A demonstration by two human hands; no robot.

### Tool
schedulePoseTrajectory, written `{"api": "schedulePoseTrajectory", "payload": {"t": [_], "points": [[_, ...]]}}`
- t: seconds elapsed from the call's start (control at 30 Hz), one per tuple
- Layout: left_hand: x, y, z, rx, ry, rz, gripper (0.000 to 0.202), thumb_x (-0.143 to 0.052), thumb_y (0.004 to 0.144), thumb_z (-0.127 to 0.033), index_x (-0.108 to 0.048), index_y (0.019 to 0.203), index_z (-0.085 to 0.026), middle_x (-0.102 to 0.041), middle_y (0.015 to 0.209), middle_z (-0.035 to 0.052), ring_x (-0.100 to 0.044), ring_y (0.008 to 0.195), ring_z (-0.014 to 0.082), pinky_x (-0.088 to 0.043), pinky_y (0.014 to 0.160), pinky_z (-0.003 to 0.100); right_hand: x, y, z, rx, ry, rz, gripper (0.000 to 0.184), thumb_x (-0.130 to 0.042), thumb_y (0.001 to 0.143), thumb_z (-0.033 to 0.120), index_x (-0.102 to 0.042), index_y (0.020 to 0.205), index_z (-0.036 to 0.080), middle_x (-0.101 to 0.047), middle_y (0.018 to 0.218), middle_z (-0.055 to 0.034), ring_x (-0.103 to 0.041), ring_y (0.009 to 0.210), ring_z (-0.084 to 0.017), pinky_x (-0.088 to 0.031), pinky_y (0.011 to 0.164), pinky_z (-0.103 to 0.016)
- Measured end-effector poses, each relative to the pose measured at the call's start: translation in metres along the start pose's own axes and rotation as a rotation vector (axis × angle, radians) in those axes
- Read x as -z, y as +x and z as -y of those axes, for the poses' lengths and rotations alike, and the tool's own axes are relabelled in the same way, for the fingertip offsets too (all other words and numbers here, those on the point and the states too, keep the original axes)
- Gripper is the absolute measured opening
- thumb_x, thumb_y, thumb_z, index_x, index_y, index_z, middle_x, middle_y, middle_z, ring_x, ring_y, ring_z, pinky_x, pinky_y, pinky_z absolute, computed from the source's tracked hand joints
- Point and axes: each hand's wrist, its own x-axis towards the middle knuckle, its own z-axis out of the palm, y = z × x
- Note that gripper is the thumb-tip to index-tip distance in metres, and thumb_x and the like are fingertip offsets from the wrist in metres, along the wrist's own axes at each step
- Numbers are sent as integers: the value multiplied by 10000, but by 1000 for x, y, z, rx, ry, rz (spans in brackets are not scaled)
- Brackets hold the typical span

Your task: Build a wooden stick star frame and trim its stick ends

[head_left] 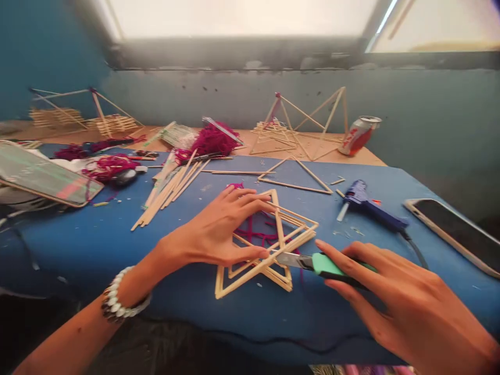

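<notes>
Pale matt wooden stick frame (269,245); knife (312,262), green plastic handle, shiny metal blade.

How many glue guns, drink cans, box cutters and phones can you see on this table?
Glue guns: 1
Drink cans: 1
Box cutters: 1
Phones: 2
Total: 5

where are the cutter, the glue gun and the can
cutter (326,265): head view, on its green body
glue gun (367,204): head view, on its blue barrel
can (357,136): head view, on its red side
</notes>
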Motion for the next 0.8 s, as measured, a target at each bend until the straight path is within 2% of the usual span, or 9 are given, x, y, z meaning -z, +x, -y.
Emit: {"api": "schedulePoseTrajectory", "payload": {"t": [0.17,0.8], "points": [[0,3,4,-29,10,14,631,-719,875,-631,-598,1409,-317,-530,1601,71,-476,1484,332,-238,1305,587,10,9,12,-30,-46,56,354,-484,1096,347,-614,1391,200,-664,938,-29,-596,730,-161,-442,675,-310],[-1,6,4,-52,53,36,568,-679,907,-629,-611,1398,-352,-530,1596,50,-485,1466,344,-270,1276,594,11,5,28,-109,-88,80,379,-568,1054,314,-577,1413,194,-643,921,-39,-571,736,-203,-396,686,-351]]}}
